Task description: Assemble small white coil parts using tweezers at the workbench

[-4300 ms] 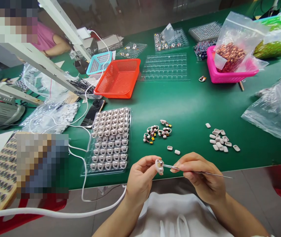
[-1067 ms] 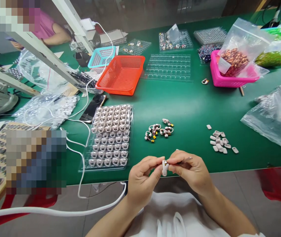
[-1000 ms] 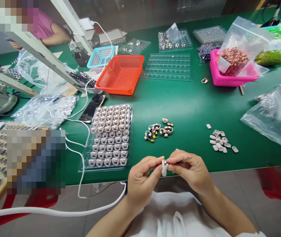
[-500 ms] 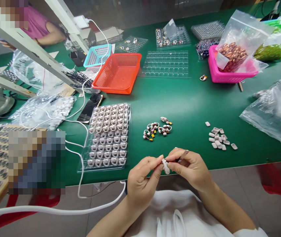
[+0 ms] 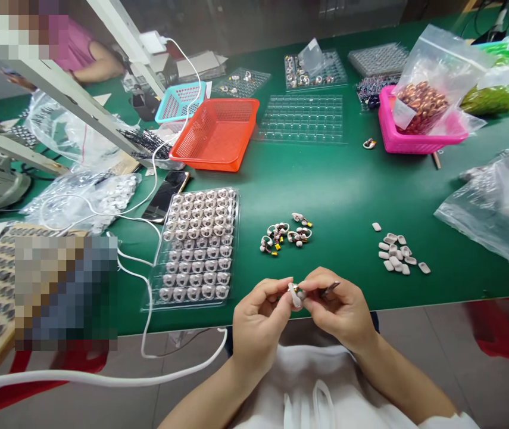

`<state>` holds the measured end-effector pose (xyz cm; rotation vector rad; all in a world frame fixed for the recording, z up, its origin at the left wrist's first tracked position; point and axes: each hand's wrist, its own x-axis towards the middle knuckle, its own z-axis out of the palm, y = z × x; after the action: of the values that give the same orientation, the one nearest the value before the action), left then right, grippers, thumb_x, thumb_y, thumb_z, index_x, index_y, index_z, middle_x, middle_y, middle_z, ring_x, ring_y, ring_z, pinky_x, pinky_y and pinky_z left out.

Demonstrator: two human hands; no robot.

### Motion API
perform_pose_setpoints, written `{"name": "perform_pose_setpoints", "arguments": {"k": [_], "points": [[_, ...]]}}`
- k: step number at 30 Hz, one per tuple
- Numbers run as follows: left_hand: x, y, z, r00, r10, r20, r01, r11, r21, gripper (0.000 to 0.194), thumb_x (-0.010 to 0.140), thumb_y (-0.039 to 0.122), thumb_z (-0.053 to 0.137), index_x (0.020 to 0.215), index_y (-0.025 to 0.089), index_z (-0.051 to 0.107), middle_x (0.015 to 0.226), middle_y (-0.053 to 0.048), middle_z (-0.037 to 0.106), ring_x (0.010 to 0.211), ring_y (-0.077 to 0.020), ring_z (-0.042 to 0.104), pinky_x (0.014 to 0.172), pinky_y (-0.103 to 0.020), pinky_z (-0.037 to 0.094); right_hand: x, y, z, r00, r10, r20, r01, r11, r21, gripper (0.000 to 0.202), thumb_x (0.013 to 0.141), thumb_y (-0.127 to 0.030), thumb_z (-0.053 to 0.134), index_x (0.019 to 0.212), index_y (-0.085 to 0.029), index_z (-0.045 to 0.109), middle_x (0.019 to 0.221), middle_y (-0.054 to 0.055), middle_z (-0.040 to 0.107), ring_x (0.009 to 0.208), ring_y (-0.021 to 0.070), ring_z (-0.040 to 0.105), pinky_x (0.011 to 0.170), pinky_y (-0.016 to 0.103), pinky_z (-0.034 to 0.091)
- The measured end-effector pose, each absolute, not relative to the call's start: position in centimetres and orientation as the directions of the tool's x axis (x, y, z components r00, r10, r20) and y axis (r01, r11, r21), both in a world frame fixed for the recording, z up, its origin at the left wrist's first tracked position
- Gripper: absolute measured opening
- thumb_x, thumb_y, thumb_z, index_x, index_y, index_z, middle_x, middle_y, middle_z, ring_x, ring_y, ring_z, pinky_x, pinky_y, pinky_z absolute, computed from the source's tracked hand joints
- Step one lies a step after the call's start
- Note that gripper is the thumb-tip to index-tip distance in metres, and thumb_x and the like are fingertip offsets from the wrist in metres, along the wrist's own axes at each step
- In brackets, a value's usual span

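Note:
Near the table's front edge, my left hand (image 5: 261, 319) pinches a small whitish part (image 5: 296, 296) between thumb and fingers. My right hand (image 5: 342, 307) is closed around a thin dark tool (image 5: 330, 289), and its thumb and forefinger meet the right side of the same part. Several small assemblies with yellow pieces (image 5: 278, 235) lie on the green table beyond my hands. To the right sits a loose group of pale oval caps (image 5: 396, 259). A clear tray (image 5: 235, 238) full of rounded pale parts stands to the left.
A red basket (image 5: 221, 155), a blue basket (image 5: 162, 110), an empty clear tray (image 5: 303, 119) and a pink basket (image 5: 424, 143) stand farther back. A phone (image 5: 167, 196) and white cables (image 5: 149, 298) lie left. A plastic bag (image 5: 481, 208) is at right. Another person's arm (image 5: 100, 64) shows at upper left.
The small part has turned between my fingers, and a yellowish bit now shows on it. My right thumb and forefinger have shifted slightly. The whole view has moved a little.

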<state>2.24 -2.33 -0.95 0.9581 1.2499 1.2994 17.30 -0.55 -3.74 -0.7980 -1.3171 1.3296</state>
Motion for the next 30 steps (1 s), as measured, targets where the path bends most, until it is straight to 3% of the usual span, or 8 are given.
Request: {"name": "perform_pose_setpoints", "arguments": {"k": [3,7,12,21,26,30], "points": [[2.3,-2.3,-1.0,-0.137,0.985,-0.102,-0.16,0.079,0.984,0.012,0.083,0.015,0.073,0.092,0.02,0.079,0.077,-0.001,0.072,0.069,-0.0122,0.07,0.064,-0.019,0.058,17.2,-0.5,-3.6,-0.204,0.949,0.24,-0.119,0.22,-0.968,0.035,0.083,-0.001,0.059,0.105,-0.027,0.069,0.087,0.002,0.064,0.074,0.0155,0.064,0.06,0.025,0.053],[2.0,-2.6,-1.6,-0.142,0.989,0.031,-0.025,-0.035,0.999,0.021,0.085,0.011,0.07,0.098,0.024,0.078,0.082,-0.001,0.071,0.076,-0.0106,0.068,0.067,-0.015,0.056,17.0,-0.6,-3.2,-0.179,0.919,0.351,0.058,0.366,-0.929,0.034,0.081,0.0,0.059,0.103,-0.024,0.065,0.087,0.003,0.064,0.073,0.0144,0.062,0.054,0.022,0.049],[1.5,-2.7,-2.0,-0.118,0.978,0.171,0.106,-0.159,0.982,0.032,0.086,0.006,0.068,0.108,0.029,0.076,0.089,0.0,0.07,0.081,-0.0095,0.067,0.068,-0.013,0.055,17.0,-0.6,-2.9,-0.234,0.864,0.447,0.187,0.491,-0.851,0.03,0.081,-0.001,0.061,0.102,-0.021,0.058,0.087,0.003,0.063,0.077,0.0147,0.06,0.06,0.022,0.049],[1.3,-2.6,-2.0,-0.09,0.971,0.221,0.154,-0.206,0.966,0.035,0.086,0.005,0.067,0.11,0.028,0.074,0.09,0.0,0.069,0.08,-0.0089,0.067,0.069,-0.013,0.055,17.8,-0.5,-2.3,-0.323,0.921,0.217,0.203,0.292,-0.935,0.014,0.09,-0.011,0.061,0.101,-0.021,0.063,0.086,0.002,0.067,0.071,0.0119,0.057,0.06,0.022,0.045],[1.2,-2.7,-2.0,-0.083,0.965,0.249,0.183,-0.231,0.955,0.037,0.084,0.004,0.068,0.111,0.028,0.075,0.092,-0.001,0.07,0.081,-0.0093,0.068,0.068,-0.012,0.055,17.5,-0.4,-2.7,-0.288,0.924,0.252,0.125,0.297,-0.947,0.013,0.091,-0.012,0.064,0.1,-0.021,0.065,0.085,0.002,0.068,0.071,0.0123,0.058,0.06,0.023,0.045],[1.3,-2.4,-1.6,-0.122,0.98,0.156,0.068,-0.149,0.987,0.03,0.085,0.006,0.069,0.106,0.026,0.077,0.089,-0.001,0.072,0.081,-0.0105,0.068,0.071,-0.015,0.056,17.7,-0.6,-3.0,-0.205,0.924,0.324,0.07,0.344,-0.937,0.019,0.089,-0.008,0.066,0.102,-0.022,0.068,0.089,0.004,0.07,0.077,0.0146,0.062,0.063,0.025,0.048]]}}
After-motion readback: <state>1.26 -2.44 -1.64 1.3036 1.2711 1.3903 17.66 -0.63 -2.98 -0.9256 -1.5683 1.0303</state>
